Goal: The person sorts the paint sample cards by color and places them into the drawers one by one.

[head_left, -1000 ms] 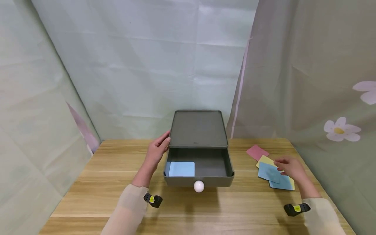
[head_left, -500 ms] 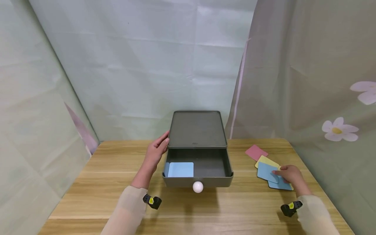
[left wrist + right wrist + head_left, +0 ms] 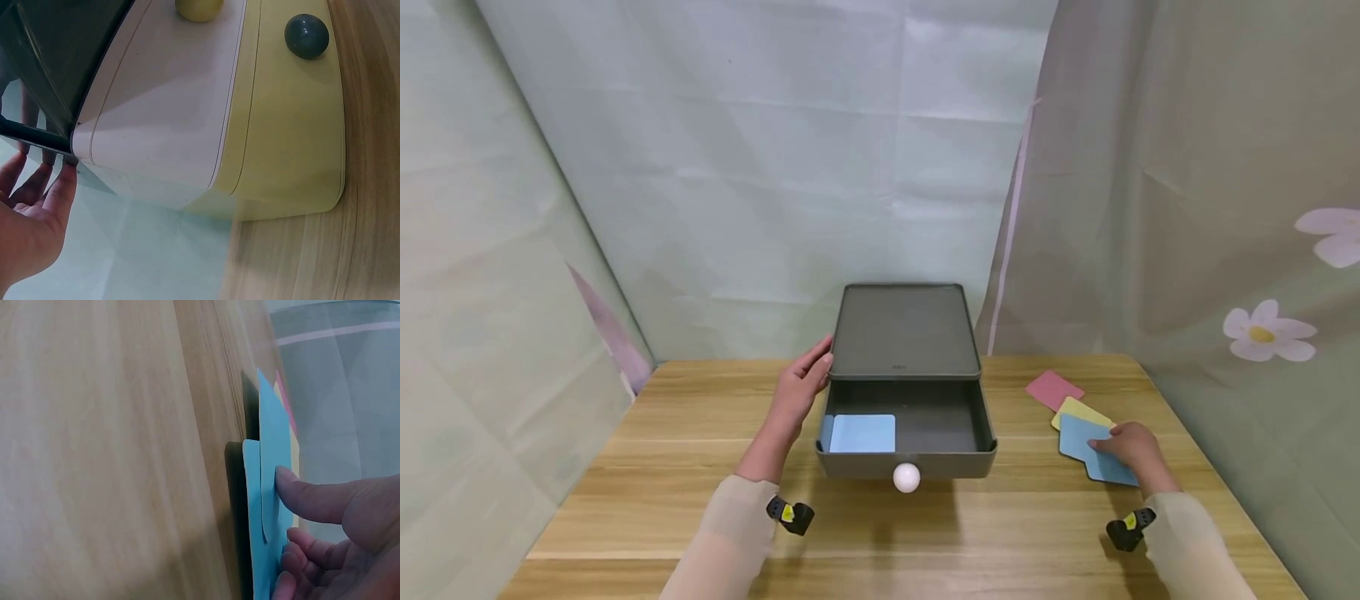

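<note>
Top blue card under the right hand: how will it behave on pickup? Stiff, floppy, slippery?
The thin blue rounded-corner card looks light and probably bends a little: in the right wrist view its edge lifts off the card below. It lies flat on the stack, so it likely slides before lifting. The right hand pinches it with its thumb.

text: none legible | drawer box (image 3: 904, 331): small front mark, too small to read

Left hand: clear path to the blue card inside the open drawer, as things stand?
Probably yes. The left hand rests on the box's left side, right beside the open drawer. The blue card lies uncovered in its near-left corner, with nothing above it.
</note>
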